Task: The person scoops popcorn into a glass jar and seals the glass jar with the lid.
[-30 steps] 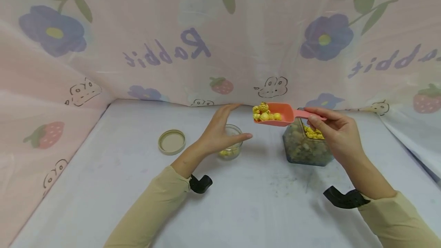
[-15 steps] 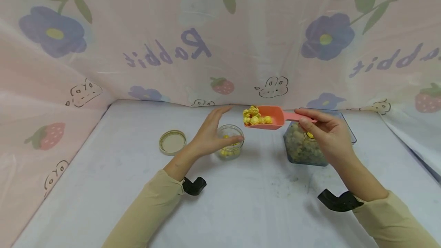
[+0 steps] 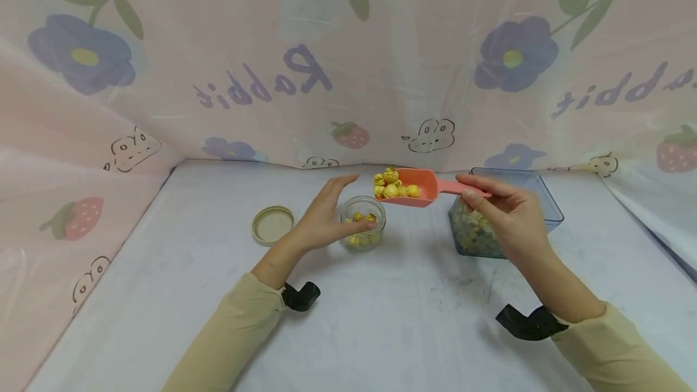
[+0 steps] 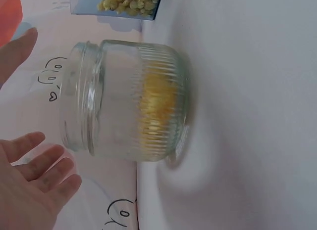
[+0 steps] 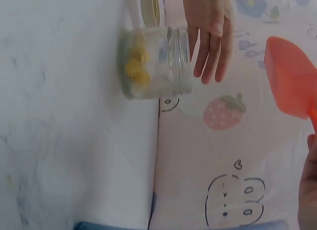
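A clear glass jar (image 3: pixel 363 224) with some yellow popcorn at its bottom stands on the white table. Around and above its mouth, my left hand (image 3: pixel 321 222) is spread with thumb and fingers apart, gripping nothing; the left wrist view shows a gap between the hand and the glass (image 4: pixel 119 101). My right hand (image 3: pixel 506 210) pinches the handle of a coral-red scoop (image 3: pixel 422 189) between thumb and fingers. Popcorn (image 3: pixel 391 185) is heaped at the scoop's front end, which is up to the right of the jar's rim. In the right wrist view the scoop (image 5: pixel 292 79) is raised above the jar.
A clear bluish square tub (image 3: pixel 474 231) holding popcorn stands at the right, partly behind my right hand. A round jar lid (image 3: pixel 273 225) lies on the table left of the jar. Behind the table hangs a printed cloth (image 3: pixel 348 101).
The right hand has carried the loaded scoop leftward, from over the tub's left side toward the jar. My left hand has shifted slightly left, and more of the jar's mouth shows.
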A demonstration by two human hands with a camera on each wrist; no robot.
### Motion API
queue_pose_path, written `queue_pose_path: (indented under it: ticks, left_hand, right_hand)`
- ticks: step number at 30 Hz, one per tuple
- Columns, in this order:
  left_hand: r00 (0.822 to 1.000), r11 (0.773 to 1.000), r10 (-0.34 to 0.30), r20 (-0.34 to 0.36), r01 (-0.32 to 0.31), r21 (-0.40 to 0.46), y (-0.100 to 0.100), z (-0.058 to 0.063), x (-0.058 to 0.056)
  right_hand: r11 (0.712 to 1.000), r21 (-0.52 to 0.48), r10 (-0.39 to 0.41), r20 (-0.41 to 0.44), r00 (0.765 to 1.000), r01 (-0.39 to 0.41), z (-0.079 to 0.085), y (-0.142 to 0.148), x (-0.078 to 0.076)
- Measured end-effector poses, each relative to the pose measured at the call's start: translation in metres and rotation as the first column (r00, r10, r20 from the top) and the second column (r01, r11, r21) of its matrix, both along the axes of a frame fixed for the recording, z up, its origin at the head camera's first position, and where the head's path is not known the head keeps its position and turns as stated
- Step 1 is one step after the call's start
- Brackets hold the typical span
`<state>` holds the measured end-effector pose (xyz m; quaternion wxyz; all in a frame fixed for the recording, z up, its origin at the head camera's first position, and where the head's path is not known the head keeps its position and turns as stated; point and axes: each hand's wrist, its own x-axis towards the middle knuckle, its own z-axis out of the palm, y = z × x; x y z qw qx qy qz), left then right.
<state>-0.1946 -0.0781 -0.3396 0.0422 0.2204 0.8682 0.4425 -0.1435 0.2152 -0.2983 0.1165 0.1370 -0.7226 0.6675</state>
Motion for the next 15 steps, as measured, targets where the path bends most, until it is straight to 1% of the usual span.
queue_pose_path:
  ticks: [3, 7, 12, 15]
  left_hand:
    - [1.000, 1.000, -0.005, 0.010, 0.005, 0.005, -0.002, -0.002, 0.000]
    - [1.000, 1.000, -0.016, 0.019, 0.016, -0.006, -0.004, -0.004, 0.000]
    - [0.999, 0.999, -0.028, 0.034, 0.029, -0.022, -0.007, -0.007, 0.000]
    - [0.999, 0.999, -0.035, 0.041, 0.036, -0.008, -0.009, -0.011, 0.000]
  right_hand:
    - [1.000, -0.029, 0.002, -0.001, 1.000, -0.002, -0.001, -0.004, 0.002]
    - [0.999, -0.044, -0.021, 0.005, 1.000, 0.021, -0.003, -0.008, 0.005]
    - [0.996, -0.043, -0.082, 0.026, 0.996, 0.083, -0.006, -0.012, 0.010]
    - [0.990, -0.058, -0.125, 0.044, 0.991, 0.128, -0.007, -0.015, 0.013]
